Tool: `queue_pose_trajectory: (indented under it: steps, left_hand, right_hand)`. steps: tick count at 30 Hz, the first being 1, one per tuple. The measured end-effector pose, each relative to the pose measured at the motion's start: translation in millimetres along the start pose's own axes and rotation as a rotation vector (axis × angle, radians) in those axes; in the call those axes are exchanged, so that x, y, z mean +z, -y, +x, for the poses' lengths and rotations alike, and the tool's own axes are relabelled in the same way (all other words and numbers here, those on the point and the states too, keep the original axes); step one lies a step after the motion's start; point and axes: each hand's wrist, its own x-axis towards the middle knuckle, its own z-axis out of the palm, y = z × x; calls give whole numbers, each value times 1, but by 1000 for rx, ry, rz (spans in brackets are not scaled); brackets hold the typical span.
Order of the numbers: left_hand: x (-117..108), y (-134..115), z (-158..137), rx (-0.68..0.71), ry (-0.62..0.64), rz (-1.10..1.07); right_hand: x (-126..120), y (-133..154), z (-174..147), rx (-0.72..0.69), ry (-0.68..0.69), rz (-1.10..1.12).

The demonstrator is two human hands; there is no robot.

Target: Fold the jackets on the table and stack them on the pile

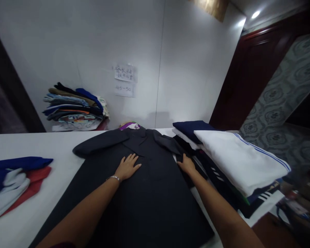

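Note:
A dark, collared coat (155,193) lies spread out on the white table, its collar at the far side and its hem toward me. One sleeve is folded out to the left, and the other lies toward the right. My left hand (126,168) rests flat on the chest of the coat with its fingers spread. At the coat's right edge, the fingers of my right hand (188,165) are bent around the end of the right sleeve (170,143). The fingertips there are partly hidden.
Folded clothes with a white garment (235,158) on top are piled close on the right. Blue, white and red clothes (18,182) lie loosely at left. Against the back wall (93,44) stands another clothes stack (74,106), with paper notes (124,81) taped nearby.

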Motion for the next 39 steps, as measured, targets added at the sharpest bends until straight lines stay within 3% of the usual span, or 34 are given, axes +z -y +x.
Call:
queue_pose_trajectory:
  steps: [4,12,16,19,22,26,29,34,37,39]
  left_hand:
    - [-2,0,-2,-2,-1,-16]
    - [-5,-2,-3,-1,0,-55]
    - [-4,-2,-3,-1,9,-57]
    - [-8,-2,-4,-2,23,-67]
    - [-19,-9,-4,-32,34,-192]
    - [-36,-43,-14,-78,6,-379]
    - [-43,-87,-33,-105,48,-555]
    - [-53,-141,-65,-233,370,-1536]
    - [-63,-145,-65,-339,374,-1669]
    - [-74,-144,-55,-366,377,-1717]
  right_hand:
    - [-6,1,4,-18,-16,7]
    - [-94,29,20,-117,-195,31]
    - [-116,55,8,-230,-154,123]
    - [-101,79,-14,-332,25,430]
    - [-67,97,-39,-341,190,659]
    - [-30,104,-56,-317,297,865]
    - [-24,104,-58,-317,275,959]
    - [-27,92,-65,-345,304,1149]
    - [-18,53,-73,-316,113,1148]
    - [-7,15,-79,-245,-39,993]
